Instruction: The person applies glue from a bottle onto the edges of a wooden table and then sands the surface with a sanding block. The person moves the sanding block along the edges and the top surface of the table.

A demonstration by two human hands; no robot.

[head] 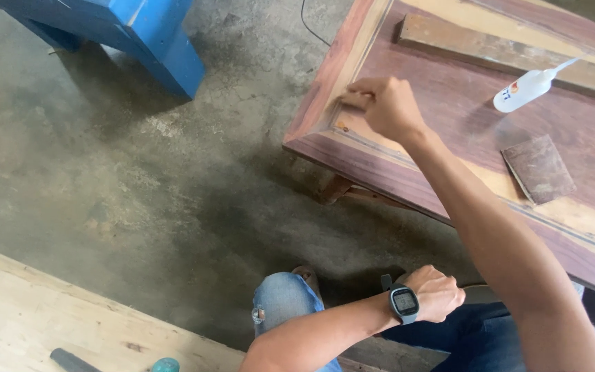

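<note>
My right hand reaches out to the near corner of a dark reddish wooden panel, fingers pinched together and pressing on the moulding groove by the corner; whether anything is between the fingers is hidden. My left hand, with a dark wristwatch on the wrist, rests closed as a fist on my thigh in blue jeans. A white squeeze bottle with a long nozzle lies on the panel to the right of my right hand. A small square of brown sandpaper lies nearer me on the panel.
A wooden strip lies across the panel's far part. A blue machine base stands on the concrete floor at upper left. A pale plywood board with a dark handle and a teal object lies at lower left. A black cable trails on the floor.
</note>
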